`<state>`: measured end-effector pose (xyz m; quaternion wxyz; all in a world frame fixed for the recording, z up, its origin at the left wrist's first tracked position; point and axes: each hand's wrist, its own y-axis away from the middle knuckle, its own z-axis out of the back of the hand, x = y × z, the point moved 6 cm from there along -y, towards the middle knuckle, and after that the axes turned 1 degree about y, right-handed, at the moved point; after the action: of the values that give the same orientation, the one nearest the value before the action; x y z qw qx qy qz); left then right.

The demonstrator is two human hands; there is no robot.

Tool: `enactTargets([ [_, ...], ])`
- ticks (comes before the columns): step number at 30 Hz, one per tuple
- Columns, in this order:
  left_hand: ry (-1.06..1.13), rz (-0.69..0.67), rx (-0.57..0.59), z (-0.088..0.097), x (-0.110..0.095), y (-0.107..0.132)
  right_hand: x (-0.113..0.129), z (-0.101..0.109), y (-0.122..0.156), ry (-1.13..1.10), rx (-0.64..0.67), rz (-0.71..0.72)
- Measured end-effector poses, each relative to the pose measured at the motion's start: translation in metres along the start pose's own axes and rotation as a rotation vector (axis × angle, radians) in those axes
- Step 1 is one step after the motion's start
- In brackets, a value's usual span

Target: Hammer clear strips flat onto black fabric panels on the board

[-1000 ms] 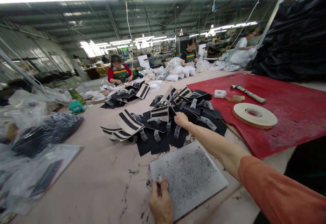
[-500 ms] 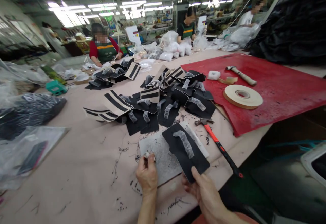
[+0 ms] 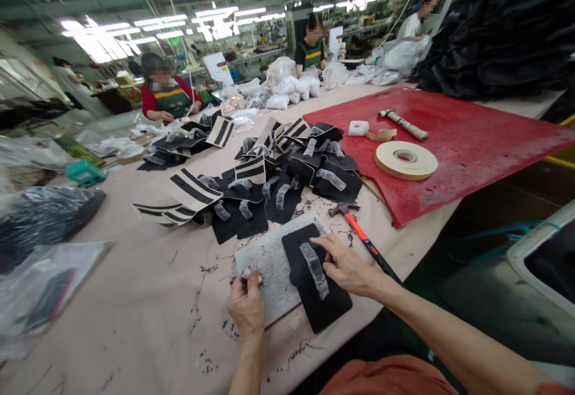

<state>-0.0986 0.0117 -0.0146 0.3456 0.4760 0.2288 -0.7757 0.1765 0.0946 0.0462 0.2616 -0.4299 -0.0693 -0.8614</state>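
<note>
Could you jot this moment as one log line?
left hand: pinching small pale item | right hand: over black panel | hammer: lying right of gray board

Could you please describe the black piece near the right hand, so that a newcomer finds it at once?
On the table, look near the close edge for the pale slab. The black piece lies across the slab's right side, the right hand over it. Unlike the similar pieces heaped in the pile beyond, it lies apart.
</note>
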Motion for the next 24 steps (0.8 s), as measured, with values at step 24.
enactTargets([
  [24,0.373,-0.135,0.428,-0.113,-0.041,-0.005,-0.016,-0.06,-0.005,0.33,-0.025,0.024],
])
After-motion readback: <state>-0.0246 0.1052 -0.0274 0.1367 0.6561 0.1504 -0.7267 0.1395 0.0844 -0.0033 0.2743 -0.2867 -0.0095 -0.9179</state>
